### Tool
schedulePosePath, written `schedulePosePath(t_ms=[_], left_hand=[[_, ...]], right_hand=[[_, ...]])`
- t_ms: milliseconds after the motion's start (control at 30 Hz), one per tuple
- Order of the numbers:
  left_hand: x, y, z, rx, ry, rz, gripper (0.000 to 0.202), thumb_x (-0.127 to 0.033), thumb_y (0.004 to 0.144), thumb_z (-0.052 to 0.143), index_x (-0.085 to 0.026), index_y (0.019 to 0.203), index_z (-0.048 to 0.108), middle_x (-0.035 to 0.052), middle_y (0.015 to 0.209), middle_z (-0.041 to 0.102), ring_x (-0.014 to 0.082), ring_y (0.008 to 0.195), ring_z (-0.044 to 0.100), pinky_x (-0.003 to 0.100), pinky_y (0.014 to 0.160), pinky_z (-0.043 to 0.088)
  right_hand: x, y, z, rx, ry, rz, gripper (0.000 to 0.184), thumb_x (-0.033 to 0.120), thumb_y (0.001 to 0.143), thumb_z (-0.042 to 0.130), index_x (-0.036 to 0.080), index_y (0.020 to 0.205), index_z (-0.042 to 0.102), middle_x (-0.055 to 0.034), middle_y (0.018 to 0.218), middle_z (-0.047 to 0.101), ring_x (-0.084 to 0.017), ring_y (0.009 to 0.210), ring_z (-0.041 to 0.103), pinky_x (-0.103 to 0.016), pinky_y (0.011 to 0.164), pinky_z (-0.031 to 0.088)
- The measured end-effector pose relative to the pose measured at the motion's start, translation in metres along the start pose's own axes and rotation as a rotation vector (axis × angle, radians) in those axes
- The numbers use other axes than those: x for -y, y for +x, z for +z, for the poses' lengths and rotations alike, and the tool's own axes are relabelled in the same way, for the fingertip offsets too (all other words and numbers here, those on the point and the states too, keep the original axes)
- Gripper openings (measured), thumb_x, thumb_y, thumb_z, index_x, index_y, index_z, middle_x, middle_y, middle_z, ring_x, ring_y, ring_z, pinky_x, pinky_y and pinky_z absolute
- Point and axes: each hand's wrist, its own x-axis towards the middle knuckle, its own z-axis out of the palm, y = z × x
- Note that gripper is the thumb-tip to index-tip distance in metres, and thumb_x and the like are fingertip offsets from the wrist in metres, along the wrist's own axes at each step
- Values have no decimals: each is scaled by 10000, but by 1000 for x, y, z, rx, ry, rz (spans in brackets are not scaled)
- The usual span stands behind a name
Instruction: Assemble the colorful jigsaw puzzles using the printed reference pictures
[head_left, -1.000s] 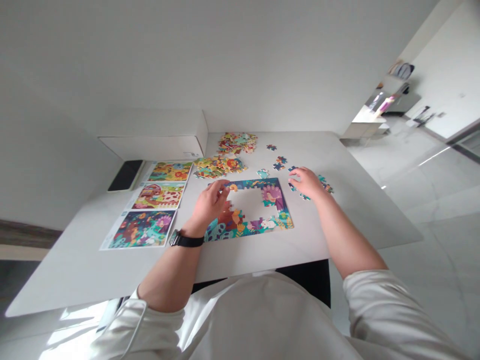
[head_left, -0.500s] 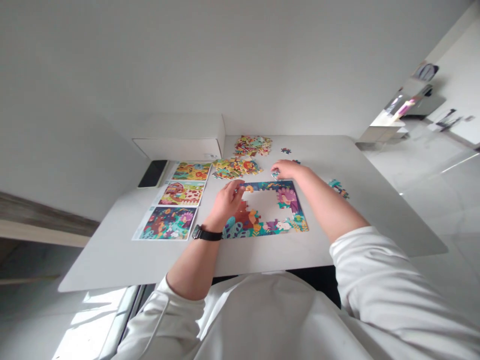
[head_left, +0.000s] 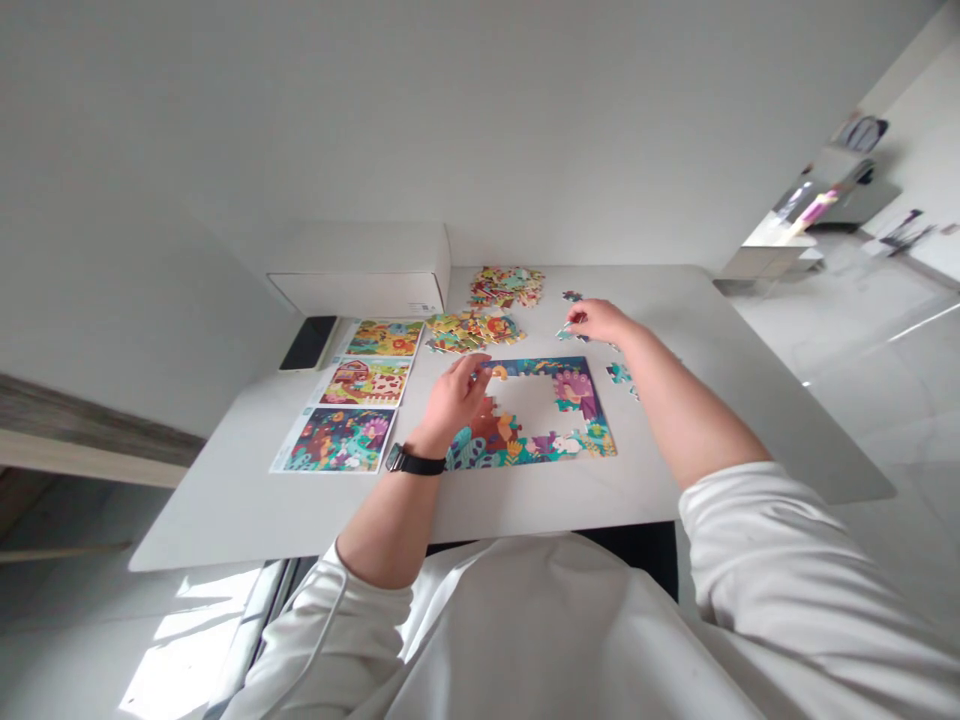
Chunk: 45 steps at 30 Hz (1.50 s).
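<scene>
A jigsaw puzzle [head_left: 598, 428] lies flat before me, its colourful border joined around a bare middle. My left hand [head_left: 455, 392], a black watch on its wrist, rests over the upper left corner of the puzzle, fingers apart and slightly bent. Beyond the puzzle's top edge, my right hand [head_left: 598, 321] pinches a small puzzle piece [head_left: 564, 332], partly hidden by the fingers. A dark loose piece [head_left: 572, 296] lies just behind that hand. Several teal pieces [head_left: 618, 373] are scattered beneath my right forearm, which covers some of them.
Two heaps of pieces, a yellow pile [head_left: 469, 330] and a redder pile [head_left: 506, 287], lie behind the puzzle. Three printed pictures [head_left: 341, 440] run down the left side, near a phone [head_left: 308, 343]. A white box [head_left: 360, 290] stands against the wall.
My right hand has moved up and to the right, away from the puzzle's top edge. Teal pieces under that forearm show in a different part. My left hand has stayed in place.
</scene>
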Motion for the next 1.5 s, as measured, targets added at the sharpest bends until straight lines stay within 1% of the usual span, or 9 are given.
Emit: schedulePosePath(t_ms=[133, 200, 300, 400, 533, 667, 933, 1167, 1500], left_hand=[[-10, 1, 0, -37, -102, -12, 375, -468, 1078, 559, -203, 1290, 716, 80, 1097, 756, 173, 821, 651, 297, 763, 527], [-22, 4, 0, -66, -188, -29, 384, -508, 1058, 597, -207, 1261, 724, 64, 1036, 741, 165, 799, 631, 287, 740, 525], [-45, 14, 7, -37, -354, -48, 411, -551, 1028, 656, -212, 1251, 715, 54, 985, 718, 158, 790, 635, 268, 692, 530], [-64, 23, 24, 90, -506, -99, 414, -546, 994, 715, -214, 1240, 693, 49, 967, 704, 146, 747, 645, 238, 585, 513], [-64, 25, 57, 122, -580, -205, 356, -478, 931, 805, -202, 1110, 669, 41, 918, 705, 137, 718, 651, 218, 536, 516], [-49, 19, 73, 113, -664, -289, 363, -500, 898, 824, -207, 1009, 641, 28, 866, 707, 131, 703, 651, 213, 539, 522], [-34, 15, 65, 105, -623, -258, 289, -456, 888, 797, -211, 999, 691, 13, 810, 687, 125, 658, 617, 217, 530, 491], [-33, 14, 62, 135, -443, -155, 199, -375, 906, 739, -205, 1009, 740, 14, 806, 707, 134, 675, 610, 239, 602, 473], [-26, 14, 39, 276, -165, -43, 103, -292, 880, 740, -203, 909, 781, 21, 787, 751, 175, 735, 667, 281, 667, 448]], right_hand=[[26, -53, -5, -209, 575, -12, 441, 562, 764, 913, 253, 956, 666, -14, 898, 719, -204, 835, 695, -342, 765, 568], [43, -83, 0, -221, 808, -10, 491, 597, 763, 902, 278, 1033, 645, -2, 966, 707, -200, 882, 706, -336, 778, 579], [61, -117, 18, -184, 973, 16, 519, 540, 718, 934, 301, 1088, 659, 13, 990, 684, -187, 890, 691, -333, 788, 591], [64, -130, 42, -210, 1048, 93, 538, 543, 628, 954, 282, 1002, 669, 21, 940, 675, -170, 834, 662, -307, 747, 580], [58, -131, 71, -242, 1012, 203, 552, 605, 585, 941, 275, 921, 654, 31, 821, 661, -172, 744, 637, -289, 646, 536], [55, -134, 85, -134, 939, 195, 553, 654, 605, 937, 280, 922, 681, 3, 857, 732, -210, 775, 686, -329, 674, 562], [51, -136, 88, -102, 811, 176, 524, 753, 716, 850, 304, 951, 716, 2, 845, 721, -235, 800, 680, -366, 714, 569], [50, -139, 86, -62, 760, 60, 494, 622, 746, 877, 279, 1074, 739, 3, 846, 685, -199, 772, 633, -333, 707, 536], [44, -142, 98, 19, 488, -36, 300, 470, 807, 834, 261, 1008, 756, 4, 822, 728, -193, 731, 655, -338, 717, 545]])
